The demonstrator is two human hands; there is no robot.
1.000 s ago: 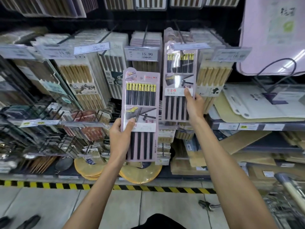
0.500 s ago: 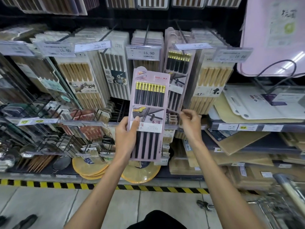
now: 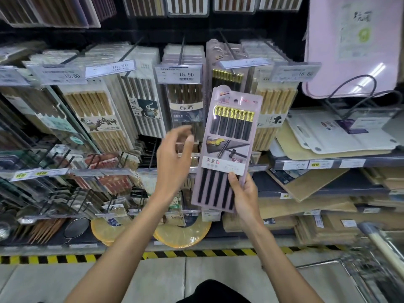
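Where right hand [image 3: 244, 193] grips, chopstick pack [image 3: 229, 132] is hidden.

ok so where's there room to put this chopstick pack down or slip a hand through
Free: the floor tiles this side of the yellow-black stripe, and the flat white cutting board on the right shelf. Crowded: hanging packs around the 15.90 tag, edge to edge; the left hand has air only in front of them. The right hand holds the chopstick pack.
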